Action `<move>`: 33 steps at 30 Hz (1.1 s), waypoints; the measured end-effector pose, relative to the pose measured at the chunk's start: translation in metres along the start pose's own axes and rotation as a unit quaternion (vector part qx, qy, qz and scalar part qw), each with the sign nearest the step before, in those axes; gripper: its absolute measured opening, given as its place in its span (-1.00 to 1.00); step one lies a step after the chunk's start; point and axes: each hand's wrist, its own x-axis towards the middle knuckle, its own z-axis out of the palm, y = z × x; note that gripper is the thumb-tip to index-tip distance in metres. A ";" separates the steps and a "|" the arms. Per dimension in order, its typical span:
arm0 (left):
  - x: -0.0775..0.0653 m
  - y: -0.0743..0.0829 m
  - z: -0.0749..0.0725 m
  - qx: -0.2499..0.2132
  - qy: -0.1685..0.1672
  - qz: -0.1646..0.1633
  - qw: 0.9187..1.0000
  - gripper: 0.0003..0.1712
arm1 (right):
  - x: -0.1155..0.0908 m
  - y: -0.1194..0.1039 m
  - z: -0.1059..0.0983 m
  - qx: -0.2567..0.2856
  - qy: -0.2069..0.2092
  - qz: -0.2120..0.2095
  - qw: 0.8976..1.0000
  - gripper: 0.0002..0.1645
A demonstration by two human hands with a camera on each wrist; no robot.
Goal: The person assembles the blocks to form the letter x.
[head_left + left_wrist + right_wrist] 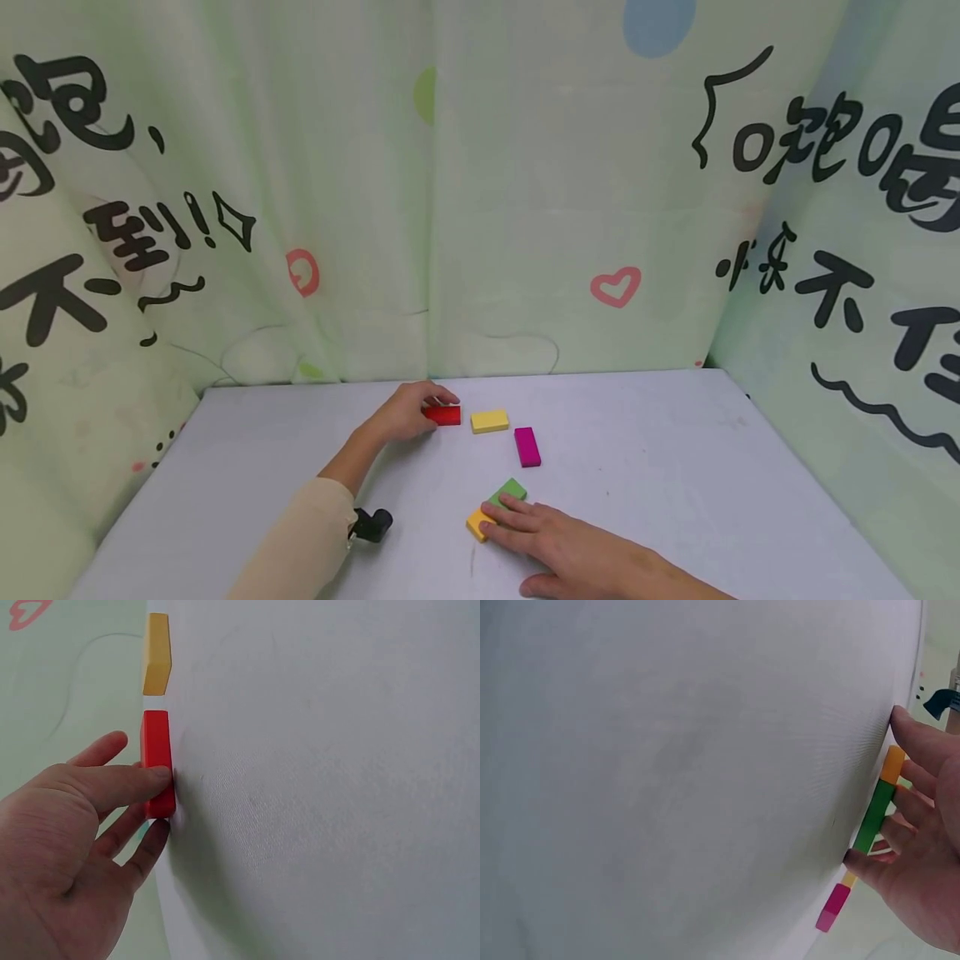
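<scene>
Currently, left hand (408, 410): being partly curled, with the red block (444, 415) being pinched by its left part between thumb and fingers.
Red block: being held at the far side of the table (637, 500), rightward of the left hand, the nearer one; its long axis is being aligned left to right, the free end being pointed toward the yellow block (490, 422), just beside but apart.
Right hand (551, 542): being spread, fingers nearly straight; the green block (513, 487) and orange block (476, 526) are being touched, not gripped.

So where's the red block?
In the head view, the red block is in the left hand, left of the yellow block, far back on the table.
</scene>
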 end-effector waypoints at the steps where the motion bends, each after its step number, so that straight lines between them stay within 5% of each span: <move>1: 0.000 0.000 0.000 0.001 -0.001 0.000 1.000 -0.48 | 0.000 0.000 0.000 0.000 -0.001 0.000 1.000 -0.17; 33: 0.004 0.002 0.000 0.033 -0.006 0.019 0.999 -0.46 | -0.002 0.001 -0.001 0.017 0.009 -0.014 1.000 -0.18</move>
